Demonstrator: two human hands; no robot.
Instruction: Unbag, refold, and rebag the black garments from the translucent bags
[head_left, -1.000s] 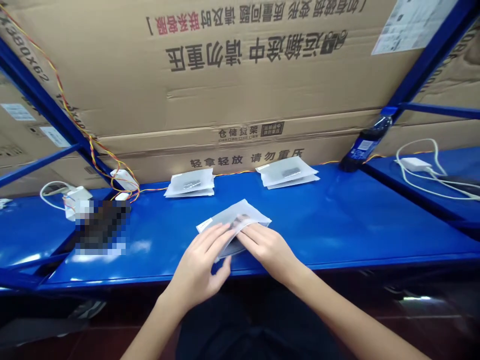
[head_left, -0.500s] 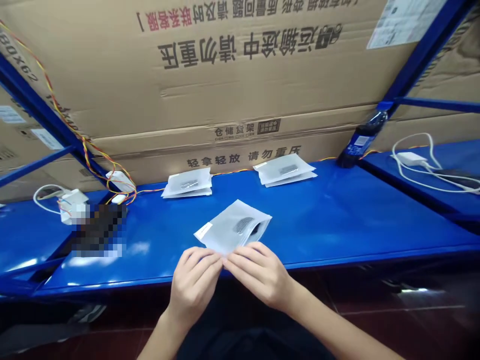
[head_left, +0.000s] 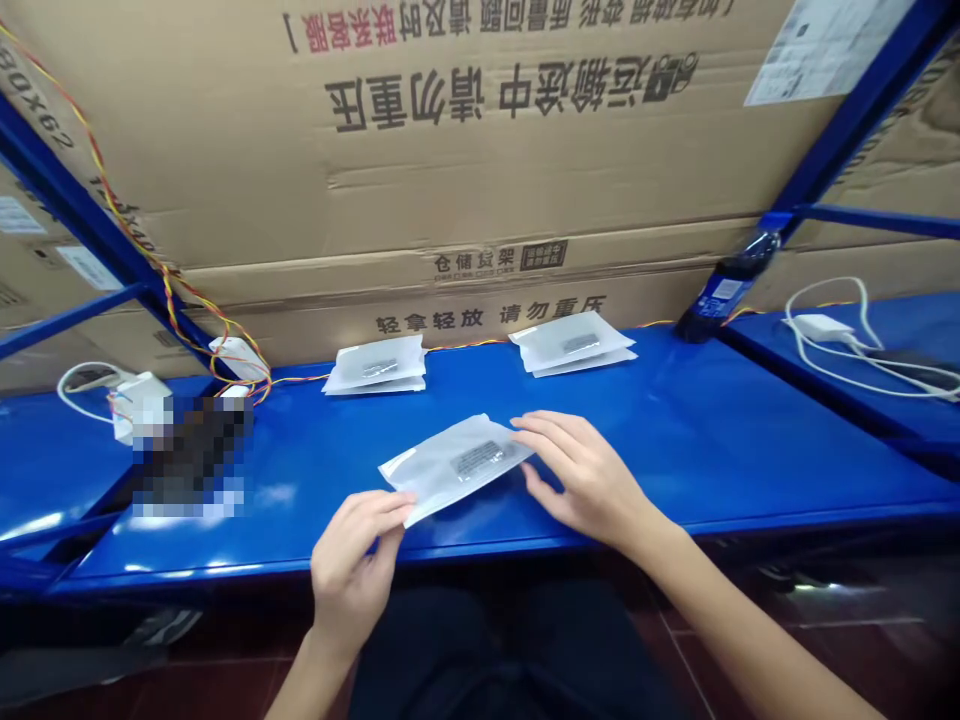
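Observation:
A frosted plastic bag (head_left: 442, 475), with dark print on its right part, is just above the front of the blue shelf (head_left: 697, 440). My left hand (head_left: 360, 560) is closed on its near left corner, thumb under and fingers over. At the bag's right end is my right hand (head_left: 581, 480), fingers along the far edge and thumb lower down, with the end of the bag between them. Further back lie two similar pale stacked bags, a left pair (head_left: 375, 368) and a right pair (head_left: 574, 345).
Cardboard boxes (head_left: 465, 200) form the wall behind. A dark drink bottle (head_left: 727, 285) leans by the right blue post. White adapters with cables (head_left: 825, 328) lie at right; another white plug (head_left: 139, 405) and twisted wires (head_left: 169, 290) are at left, near a blurred dark object (head_left: 199, 450).
My hands have moved apart from the bag's near edge, the left to its left corner, the right to its right end. The bag now looks flatter, and its open-looking right side has closed.

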